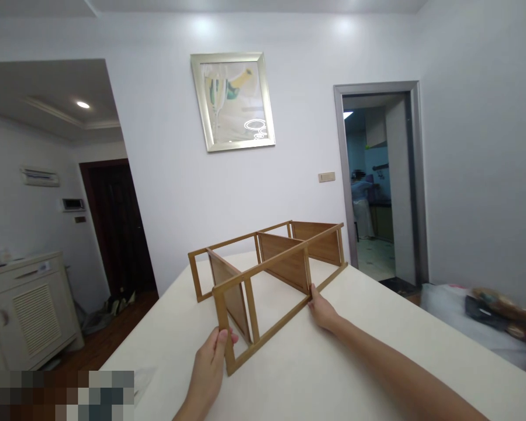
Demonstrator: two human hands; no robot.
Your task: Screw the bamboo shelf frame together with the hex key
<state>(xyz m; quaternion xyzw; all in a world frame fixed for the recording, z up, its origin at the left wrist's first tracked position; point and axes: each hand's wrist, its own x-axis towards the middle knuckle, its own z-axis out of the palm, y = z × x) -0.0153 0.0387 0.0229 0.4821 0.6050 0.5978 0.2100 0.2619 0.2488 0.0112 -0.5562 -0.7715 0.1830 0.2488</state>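
A brown wooden shelf rack (284, 257) lies on its side on the white table (333, 362), its three panels standing between two ladder-like side frames. My left hand (213, 351) is closed around the near end post of the frame, thumb in front and fingertips behind it. Further along, my right hand (322, 310) grips the lower rail where the middle panel (284, 260) meets it. Most of its fingers are hidden behind the wood.
Beyond the table is a white wall with a framed picture (234, 102). Through a doorway (339, 175) at the right a person (363, 202) stands in a kitchen. Bagged items (486, 316) lie at the right; a white cabinet (30, 310) stands at the left.
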